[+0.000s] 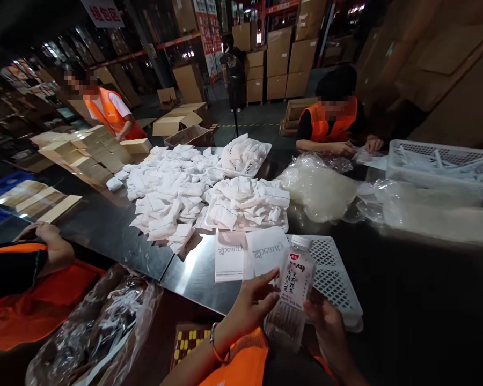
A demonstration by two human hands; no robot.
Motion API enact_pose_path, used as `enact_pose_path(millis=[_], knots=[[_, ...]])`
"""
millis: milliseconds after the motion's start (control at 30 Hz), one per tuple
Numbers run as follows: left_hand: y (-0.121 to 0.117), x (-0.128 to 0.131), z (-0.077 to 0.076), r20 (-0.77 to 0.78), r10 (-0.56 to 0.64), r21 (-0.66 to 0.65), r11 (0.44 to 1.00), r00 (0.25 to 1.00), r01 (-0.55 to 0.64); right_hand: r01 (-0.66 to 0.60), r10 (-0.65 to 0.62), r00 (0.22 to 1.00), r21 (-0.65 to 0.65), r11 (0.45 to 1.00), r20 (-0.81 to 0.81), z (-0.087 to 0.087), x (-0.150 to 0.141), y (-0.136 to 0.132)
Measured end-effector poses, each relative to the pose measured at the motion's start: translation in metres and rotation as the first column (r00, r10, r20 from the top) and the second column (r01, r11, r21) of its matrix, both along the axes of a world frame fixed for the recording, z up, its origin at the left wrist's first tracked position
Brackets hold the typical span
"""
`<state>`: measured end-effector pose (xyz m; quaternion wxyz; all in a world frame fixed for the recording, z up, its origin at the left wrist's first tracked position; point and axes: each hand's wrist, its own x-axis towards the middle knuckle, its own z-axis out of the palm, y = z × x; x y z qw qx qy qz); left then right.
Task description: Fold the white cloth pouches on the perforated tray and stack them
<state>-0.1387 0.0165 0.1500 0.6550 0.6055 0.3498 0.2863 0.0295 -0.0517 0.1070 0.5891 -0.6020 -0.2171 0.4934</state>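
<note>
A clear plastic bottle (293, 287) with a white cap and a white label with dark lettering is upright, slightly tilted, in front of me. My right hand (329, 324) grips it from the right, thumb on its side and the other fingers partly hidden behind. From the left, my left hand (253, 300) reaches up to the bottle with thumb and fingers apart; whether the fingertips touch it I cannot tell. Just beyond, a printed white packet (266, 249) and another printed packet (229, 257) lie at the edge of a white perforated tray (333, 262).
White sachets (173, 182) are heaped mid-table, some in trays. Clear plastic bags (322, 187) and a white basket (443, 166) are at right. Co-workers in orange vests are at the far left, near left (60, 249) and across the table. A lined bin (100, 327) stands below left.
</note>
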Motion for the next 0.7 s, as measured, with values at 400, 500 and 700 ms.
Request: enact_pose_path(millis=[400,500,700], knots=[[0.001,-0.01,-0.006,0.047,0.026,-0.012,1.0,0.999,-0.025,-0.038,0.039,0.998,0.004,0.999,-0.053,0.007,-0.012,0.003],[0.001,-0.014,-0.006,0.029,0.047,0.0,0.999,0.998,-0.047,-0.015,0.014,0.999,-0.025,1.0,-0.031,0.005,-0.014,0.006],[0.0,-0.021,-0.019,0.023,0.098,-0.021,0.995,0.995,-0.098,-0.111,0.11,0.993,-0.006,0.994,-0.038,-0.001,-0.016,0.014]])
